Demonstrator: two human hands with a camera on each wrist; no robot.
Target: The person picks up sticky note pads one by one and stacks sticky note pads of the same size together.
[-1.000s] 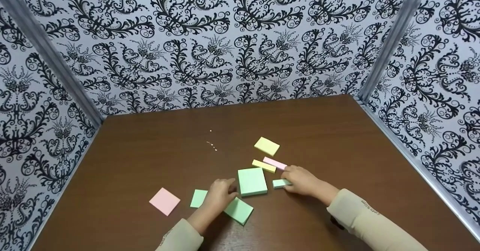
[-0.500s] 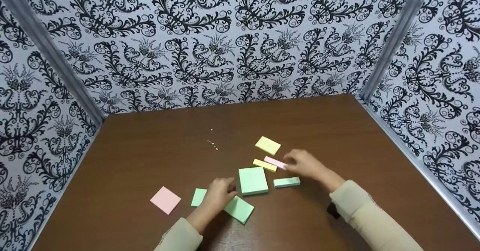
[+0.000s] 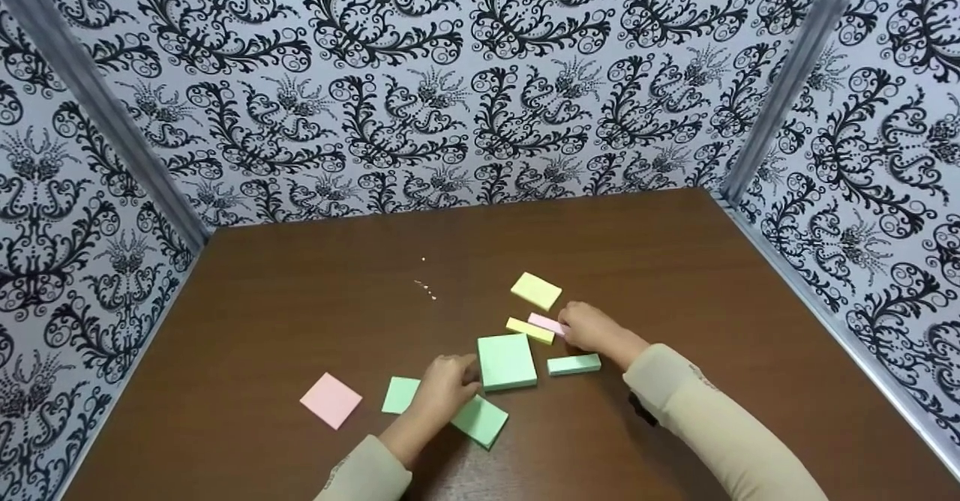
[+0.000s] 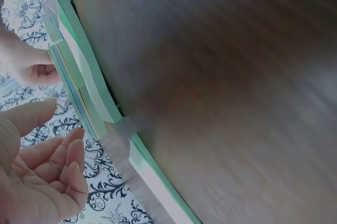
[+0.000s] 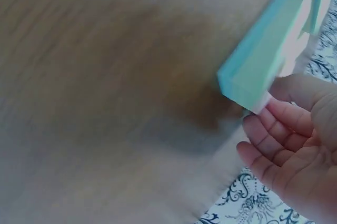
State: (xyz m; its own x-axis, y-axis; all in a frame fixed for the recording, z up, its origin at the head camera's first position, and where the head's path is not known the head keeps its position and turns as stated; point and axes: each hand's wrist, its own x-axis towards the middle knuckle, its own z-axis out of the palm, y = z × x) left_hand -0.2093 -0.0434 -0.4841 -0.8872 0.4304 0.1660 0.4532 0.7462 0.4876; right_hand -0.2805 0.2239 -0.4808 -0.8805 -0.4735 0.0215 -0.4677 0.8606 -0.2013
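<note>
Brown table [image 3: 300, 283]: lower half of the frame; if its top is slick, a nudge could send pads skidding.
Your left hand [image 3: 448, 382]: lower centre, fingers loosely curled, thumb apart, holding nothing; a dropped wrist could shove the pads below it.
Your right hand [image 3: 594, 328]: right of centre, fingers at the pink strip's far end; I cannot tell whether they pinch it or only touch.
Thick green block [image 3: 506, 361]: centre, between your hands; its layers might slide apart if knocked.
Green pads [image 3: 480, 420]: lower centre, showing either side of your left hand, partly hidden.
Pink square [image 3: 331, 400]: lower left, well apart, probably safe.
Yellow pad [image 3: 536, 290]: above the strips; your knuckles could bump it.
Mint strip [image 3: 574, 364]: below your right hand, whose heel could drag it.
Yellow strip [image 3: 529, 331]: alongside the pink one; a crooked pull could disturb it.
Pink strip [image 3: 547, 324]: right of centre; held by one end, it might swivel.
</note>
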